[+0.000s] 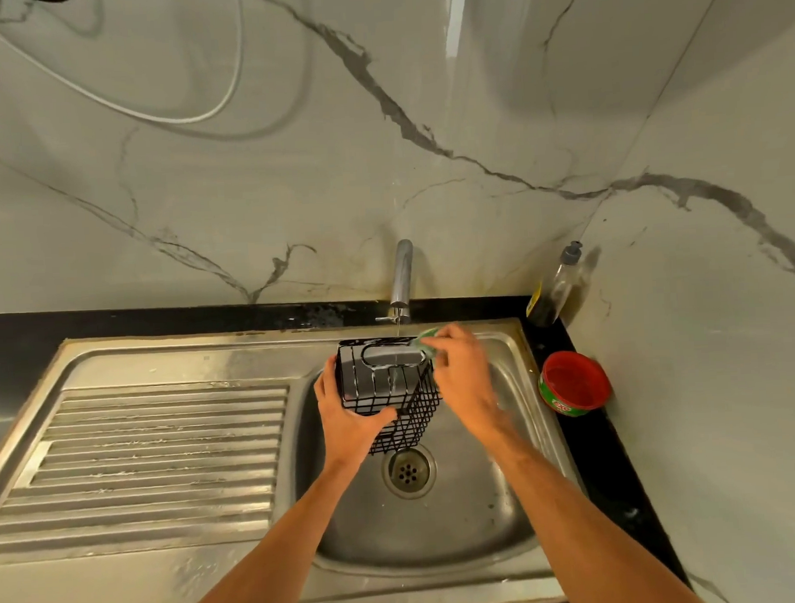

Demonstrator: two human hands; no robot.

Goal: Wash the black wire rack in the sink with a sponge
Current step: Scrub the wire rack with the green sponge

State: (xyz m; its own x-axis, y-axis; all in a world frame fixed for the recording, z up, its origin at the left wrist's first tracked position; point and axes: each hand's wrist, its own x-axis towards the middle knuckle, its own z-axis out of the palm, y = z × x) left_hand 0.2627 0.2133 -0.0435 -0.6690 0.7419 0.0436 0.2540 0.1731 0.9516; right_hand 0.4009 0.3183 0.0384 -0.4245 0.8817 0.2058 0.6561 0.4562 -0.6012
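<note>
Head view: black wire-mesh rack (390, 388) is held up off the basin floor of the stainless steel sink (442, 527), over the round drain (408, 469), with a thin stream from the chrome tap (403, 273) landing on it.

Left hand (345, 408) grips the rack's left side, fingers curled round the far-left edge and thumb hooked over the near lower wires. Right hand (458, 371) pinches a green sponge (427, 338), fingertips closed on it and pressing it to the rack's top-right corner, just beside the stream. White suds show on the upper wires.

Key geometry: the rack sits between the two sets of fingers and touches both. Its long axis runs from the right fingertips at the tap end, down past the left thumb, to the mesh end above the drain. The sponge hand is nearer the top edge; the holding hand is nearer the mesh end.

My read: scrubbing is mid-way. The next stroke probably has to travel from the right fingertips down that axis toward the left thumb, or the left hand turns the rack. Wet wires, so slip risk at the thumb.
</note>
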